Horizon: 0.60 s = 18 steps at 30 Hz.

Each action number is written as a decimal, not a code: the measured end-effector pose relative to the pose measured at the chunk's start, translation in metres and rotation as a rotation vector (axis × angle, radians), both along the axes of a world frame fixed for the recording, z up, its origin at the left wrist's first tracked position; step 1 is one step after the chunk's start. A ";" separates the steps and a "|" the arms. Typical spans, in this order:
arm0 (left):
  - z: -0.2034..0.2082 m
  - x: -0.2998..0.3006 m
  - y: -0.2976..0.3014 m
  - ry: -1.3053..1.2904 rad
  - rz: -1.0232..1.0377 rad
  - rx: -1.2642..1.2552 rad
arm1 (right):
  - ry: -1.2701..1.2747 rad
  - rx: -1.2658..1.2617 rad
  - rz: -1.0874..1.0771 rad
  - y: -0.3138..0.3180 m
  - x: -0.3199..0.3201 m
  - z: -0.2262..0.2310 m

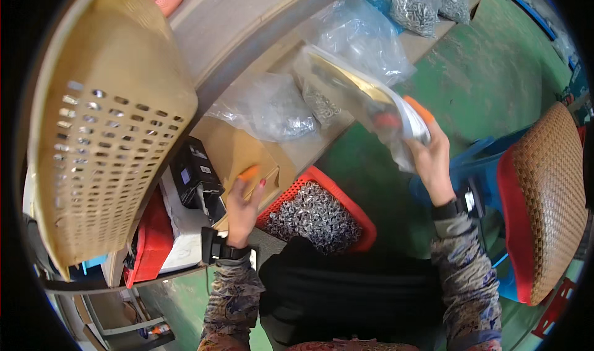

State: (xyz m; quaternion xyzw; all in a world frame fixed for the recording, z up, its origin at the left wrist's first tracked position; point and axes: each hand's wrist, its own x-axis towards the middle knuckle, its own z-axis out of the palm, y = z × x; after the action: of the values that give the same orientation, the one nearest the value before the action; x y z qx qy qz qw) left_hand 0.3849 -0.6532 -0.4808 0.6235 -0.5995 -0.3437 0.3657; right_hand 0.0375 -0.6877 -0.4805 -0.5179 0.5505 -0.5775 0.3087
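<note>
My right hand [432, 156], an orange cover on one fingertip, grips the edge of a clear plastic bag [365, 100]. The bag is raised, blurred by motion, and shows a yellowish strip; what it holds, if anything, I cannot make out. Lower on the left, my left hand [242, 208] has its orange-covered finger and thumb apart with nothing between them. It is over the edge of a brown cardboard sheet [235, 150]. Close to its right, a red plastic basket [365, 218] is filled with small shiny metal parts [315, 218].
A tan perforated basket [117, 54] stands at the left. Clear bags of metal parts [272, 106] lie on the shelf, with more bags [414, 10] farther back. A black box [195, 171] and a red bin [151, 239] sit at left. A blue chair with a woven cushion [547, 196] is at right.
</note>
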 end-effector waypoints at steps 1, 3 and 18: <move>-0.008 0.014 0.002 -0.253 -0.060 -0.066 | 0.006 0.008 -0.008 -0.015 0.005 -0.001; -0.030 0.021 0.010 -0.488 -0.176 -0.095 | 0.127 -0.118 0.007 -0.050 0.021 -0.002; -0.017 0.053 0.000 -0.622 -0.520 0.049 | 0.483 -0.211 -0.012 -0.299 0.154 -0.044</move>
State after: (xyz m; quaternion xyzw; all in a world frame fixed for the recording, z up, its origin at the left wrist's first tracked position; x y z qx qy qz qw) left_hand 0.4376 -0.6528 -0.4973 0.5338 -0.8109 -0.2339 0.0527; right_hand 0.1918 -0.9863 -0.5248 -0.6668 0.5479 -0.4932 0.1093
